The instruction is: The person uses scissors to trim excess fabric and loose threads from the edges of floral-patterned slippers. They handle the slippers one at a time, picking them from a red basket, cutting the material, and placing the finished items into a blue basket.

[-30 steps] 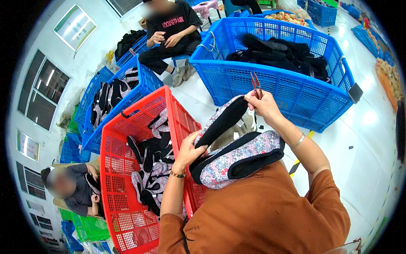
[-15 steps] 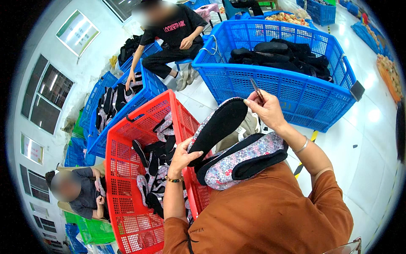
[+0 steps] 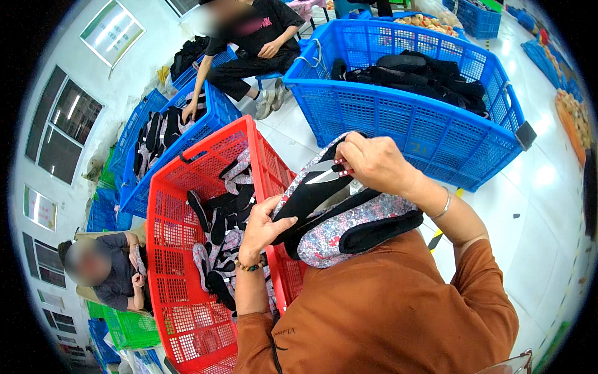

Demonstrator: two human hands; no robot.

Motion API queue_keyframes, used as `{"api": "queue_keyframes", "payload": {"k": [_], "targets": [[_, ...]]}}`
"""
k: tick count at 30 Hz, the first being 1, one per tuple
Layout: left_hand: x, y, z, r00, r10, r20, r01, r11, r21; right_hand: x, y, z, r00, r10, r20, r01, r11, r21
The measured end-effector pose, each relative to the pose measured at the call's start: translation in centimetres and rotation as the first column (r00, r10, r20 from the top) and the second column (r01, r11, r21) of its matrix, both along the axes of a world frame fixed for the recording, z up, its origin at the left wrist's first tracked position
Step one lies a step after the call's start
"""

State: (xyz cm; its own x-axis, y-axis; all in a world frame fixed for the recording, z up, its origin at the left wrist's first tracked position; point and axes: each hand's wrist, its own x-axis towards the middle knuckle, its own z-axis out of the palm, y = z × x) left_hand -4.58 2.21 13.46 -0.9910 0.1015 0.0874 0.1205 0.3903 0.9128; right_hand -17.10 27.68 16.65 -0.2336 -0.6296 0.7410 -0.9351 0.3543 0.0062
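My left hand (image 3: pixel 265 225) grips a slipper (image 3: pixel 294 212) near one end, thumb on its black sole; the floral edge shows along its left side. My right hand (image 3: pixel 377 163) is closed on small scissors (image 3: pixel 325 176), with the two pointed blades apart and lying over the sole. Fingers of the right hand cover part of the slipper's far end. On my lap rests another slipper (image 3: pixel 330 240), floral with black trim, just below the held one.
A red crate (image 3: pixel 165 249) with several floral and black slippers stands at my left. Ahead is a blue crate (image 3: pixel 398 131) of black slippers. Beyond the red crate, a seated person (image 3: pixel 249 37) reaches into another blue crate (image 3: pixel 215 115). A second person (image 3: pixel 115 274) sits at far left.
My right hand has turned over and moved left and down, bringing the scissors from pointing upward beyond the slipper to lying across its sole. The slipper is tilted more steeply.
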Motion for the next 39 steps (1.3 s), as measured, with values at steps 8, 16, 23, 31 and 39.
{"api": "queue_keyframes", "payload": {"k": [8, 16, 23, 31, 39], "targets": [[0.4, 0.3, 0.1, 0.996, -0.014, 0.083, -0.004, 0.978, 0.207, 4.1, -0.3, -1.0, 0.869, 0.348, 0.351, -0.396, 0.916, 0.073], [0.8, -0.1, -0.6, 0.999, -0.006, 0.036, -0.001, 0.979, 0.205, 2.8, 1.2, 0.6, 0.981, -0.099, 0.169, 0.132, 0.971, -0.198], [1.0, 0.0, -0.3, 1.0, 0.01, 0.009, -0.011, 0.99, 0.14, 2.3, 2.3, 1.0, 0.943, -0.33, -0.032, 0.326, 0.941, -0.096], [0.9, 0.0, -0.7, 1.0, 0.023, 0.0, -0.022, 0.988, 0.153, 2.3, 2.4, 1.2, 0.954, -0.297, -0.04, 0.292, 0.95, -0.11], [0.7, 0.3, -0.4, 1.0, 0.019, -0.005, -0.018, 0.992, 0.125, 2.2, 2.1, 1.1, 0.96, -0.276, -0.042, 0.27, 0.956, -0.111]]}}
